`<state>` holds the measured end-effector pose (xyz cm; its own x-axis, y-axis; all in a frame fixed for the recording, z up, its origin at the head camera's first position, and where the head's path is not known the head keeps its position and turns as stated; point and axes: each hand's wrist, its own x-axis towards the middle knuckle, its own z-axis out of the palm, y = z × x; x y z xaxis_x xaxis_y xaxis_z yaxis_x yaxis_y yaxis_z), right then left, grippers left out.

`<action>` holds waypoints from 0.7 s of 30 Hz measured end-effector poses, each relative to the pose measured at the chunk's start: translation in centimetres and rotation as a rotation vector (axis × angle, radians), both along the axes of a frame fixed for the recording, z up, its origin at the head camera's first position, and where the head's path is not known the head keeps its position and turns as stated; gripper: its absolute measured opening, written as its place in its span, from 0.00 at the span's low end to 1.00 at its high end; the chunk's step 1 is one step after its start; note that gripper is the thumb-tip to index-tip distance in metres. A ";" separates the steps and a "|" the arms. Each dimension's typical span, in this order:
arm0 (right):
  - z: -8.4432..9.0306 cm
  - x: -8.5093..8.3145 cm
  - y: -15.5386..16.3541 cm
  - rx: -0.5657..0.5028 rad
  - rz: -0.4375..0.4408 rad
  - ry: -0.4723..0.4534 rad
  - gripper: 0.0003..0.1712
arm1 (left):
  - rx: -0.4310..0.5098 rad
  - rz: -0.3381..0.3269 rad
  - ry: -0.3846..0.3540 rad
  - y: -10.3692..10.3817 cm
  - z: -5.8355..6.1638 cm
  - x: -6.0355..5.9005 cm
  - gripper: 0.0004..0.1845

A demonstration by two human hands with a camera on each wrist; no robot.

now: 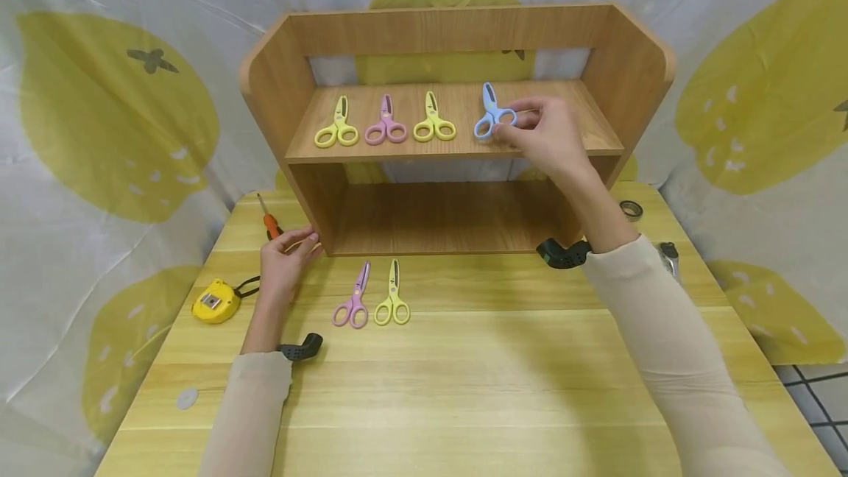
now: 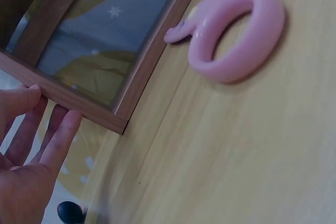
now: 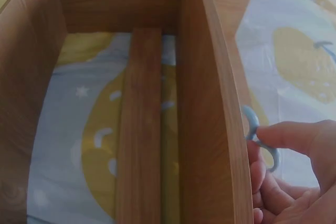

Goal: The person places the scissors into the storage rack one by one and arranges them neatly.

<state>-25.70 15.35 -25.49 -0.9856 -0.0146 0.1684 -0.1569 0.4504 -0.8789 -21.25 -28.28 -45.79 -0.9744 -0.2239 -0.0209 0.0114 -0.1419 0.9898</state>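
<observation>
My right hand (image 1: 546, 135) pinches the handle loops of a pair of blue scissors (image 1: 489, 110) at the upper shelf (image 1: 457, 149) of a wooden rack. In the right wrist view, thumb and fingers hold the blue loops beside the shelf's front edge. To their left on that shelf lie yellow scissors (image 1: 340, 124), pink scissors (image 1: 386, 122) and another yellow pair (image 1: 433, 118), blades pointing back. My left hand (image 1: 288, 260) touches the rack's lower left side with its fingertips. In front of the rack, pink scissors (image 1: 353, 300) and yellow scissors (image 1: 393, 297) lie on the table.
A screwdriver (image 1: 270, 223) and a yellow tape measure (image 1: 217, 302) lie left of the rack. A pale disc (image 1: 188, 398) sits near the table's left edge. On the right are a tape roll (image 1: 631, 209) and a metal tool (image 1: 670, 260) partly behind the sleeve.
</observation>
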 end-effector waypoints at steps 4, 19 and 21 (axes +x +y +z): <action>-0.1 -0.4 -0.5 0.069 0.026 0.012 0.25 | -0.021 -0.004 0.005 -0.1 -0.1 0.0 0.18; 0.2 -0.9 -0.9 0.217 0.072 -0.040 0.23 | 0.001 0.033 0.007 0.3 -0.2 0.0 0.16; 0.2 -0.8 -0.9 0.195 0.081 -0.043 0.24 | -0.005 0.028 -0.002 0.4 0.3 0.2 0.16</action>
<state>-26.48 14.49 -25.31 -0.9860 -0.1227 0.1125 -0.1640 0.6003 -0.7828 -21.04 -27.91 -45.54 -0.9677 -0.2510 -0.0216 0.0134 -0.1369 0.9905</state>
